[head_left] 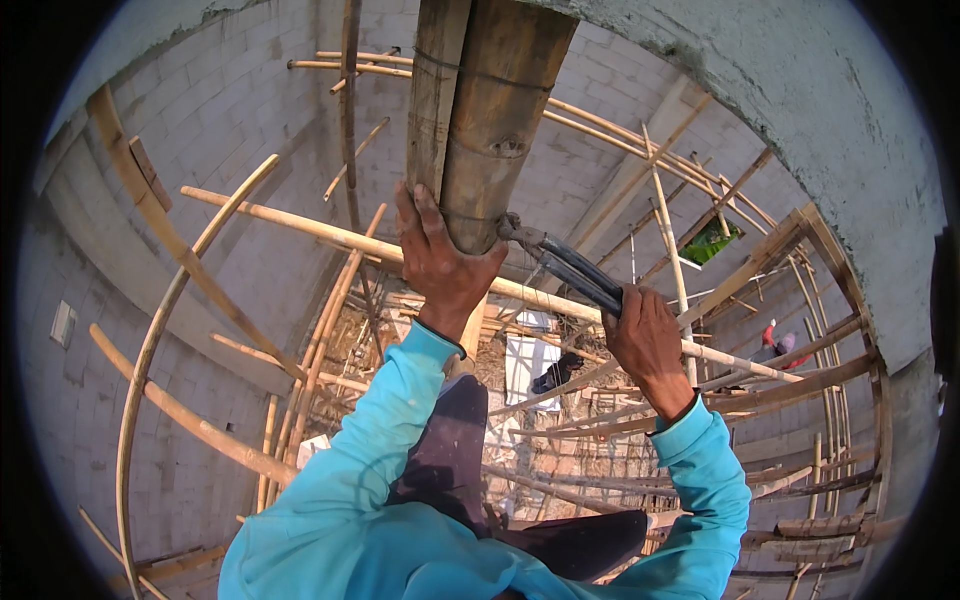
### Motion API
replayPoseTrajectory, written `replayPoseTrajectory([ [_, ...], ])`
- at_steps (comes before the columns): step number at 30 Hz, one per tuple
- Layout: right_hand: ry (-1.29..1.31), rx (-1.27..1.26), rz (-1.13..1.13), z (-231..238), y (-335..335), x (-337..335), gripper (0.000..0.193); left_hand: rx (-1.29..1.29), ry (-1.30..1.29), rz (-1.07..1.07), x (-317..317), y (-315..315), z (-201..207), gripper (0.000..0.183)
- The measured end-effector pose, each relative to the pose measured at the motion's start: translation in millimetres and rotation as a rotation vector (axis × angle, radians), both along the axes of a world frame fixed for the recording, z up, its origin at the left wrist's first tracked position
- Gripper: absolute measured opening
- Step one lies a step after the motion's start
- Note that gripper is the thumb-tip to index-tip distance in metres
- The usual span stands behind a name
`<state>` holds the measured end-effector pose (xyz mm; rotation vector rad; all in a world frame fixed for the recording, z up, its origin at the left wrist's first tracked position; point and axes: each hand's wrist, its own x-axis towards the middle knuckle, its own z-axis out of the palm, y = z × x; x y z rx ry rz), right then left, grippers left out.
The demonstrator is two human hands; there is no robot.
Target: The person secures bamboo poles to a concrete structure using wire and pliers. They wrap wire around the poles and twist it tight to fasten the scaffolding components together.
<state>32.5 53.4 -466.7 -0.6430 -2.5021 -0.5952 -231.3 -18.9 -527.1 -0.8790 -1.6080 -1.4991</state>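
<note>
My left hand (448,262) lies with its fingers stretched along a wooden board (436,120). Its thumb reaches across the lower end of a thick bamboo post (513,110). Several thin wires (487,75) wrap around board and post together. My right hand (645,345) is closed around the dark handles of a pair of pincers (580,268). The jaws meet the lower right side of the post, near the wire there; whether they bite on the wire is too small to tell. Both sleeves are bright blue.
Bamboo poles (300,228) cross below my hands and around me as scaffolding. A rough concrete edge (800,80) curves at the upper right, with grey block walls (230,110) behind. Far below, a person (560,372) and another person (782,345) are on the ground among timbers.
</note>
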Motion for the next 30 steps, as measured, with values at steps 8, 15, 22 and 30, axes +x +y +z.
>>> replayPoseTrajectory([
  [8, -0.002, -0.153, 0.193, -15.6, 79.5, -12.8, 0.038, 0.005, 0.003, 0.045, 0.0, 3.4, 1.4, 0.121],
  [15, -0.065, -1.535, -0.055, 5.8, -5.2, -7.5, 0.042, -0.034, -0.015, 0.060, 1.1, 4.1, 3.7, 0.126],
  [22, -0.027, -1.123, 0.040, 30.6, -40.2, -1.0, 0.077, -0.040, -0.120, -0.340, -8.0, -31.7, 7.6, 0.107],
  [30, -0.029, 0.237, -0.022, 26.7, -44.7, 14.4, 0.067, 0.182, -0.248, -0.595, -55.8, -17.4, 113.5, 0.076],
])
